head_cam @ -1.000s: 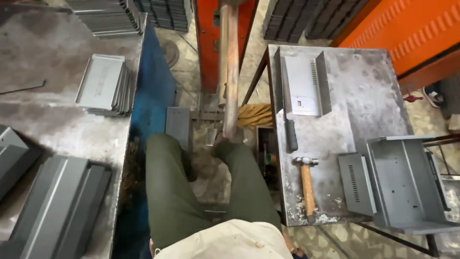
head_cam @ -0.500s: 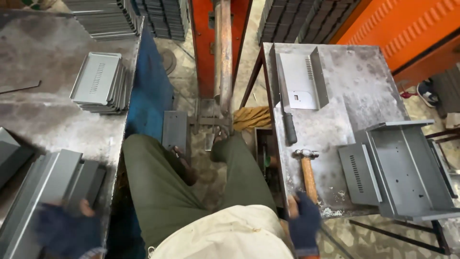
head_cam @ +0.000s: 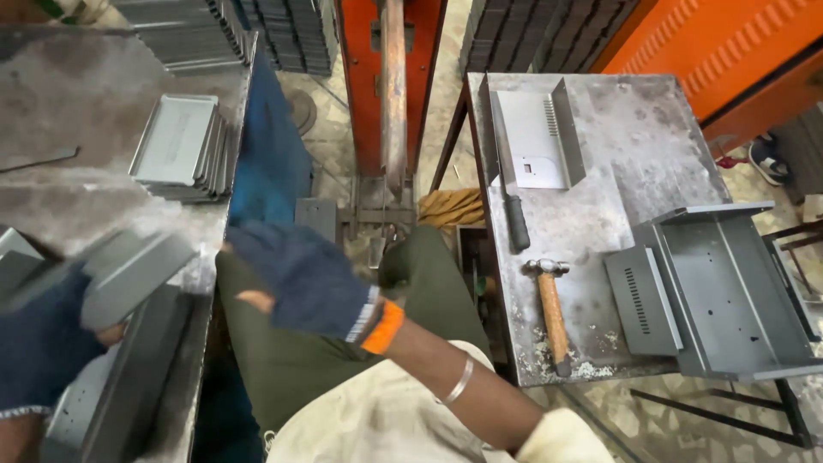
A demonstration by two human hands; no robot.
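While tilted up-right, grey metal panel (head_cam: 137, 270) in left hand's (head_cam: 43, 343) closed grip; right hand (head_cam: 300, 279) empty, open.

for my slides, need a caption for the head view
Gloved left hand lifts a grey metal panel while the right hand reaches over; hammer lies unused.

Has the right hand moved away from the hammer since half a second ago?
Yes. The right hand has left the hammer on the right table and crossed leftward over the lap, toward the left bench.

A wooden-handled hammer (head_cam: 551, 310) lies on the right steel surface (head_cam: 639, 146) between a folded grey sheet-metal housing (head_cam: 724, 287) and a dark-handled tool (head_cam: 517, 221).
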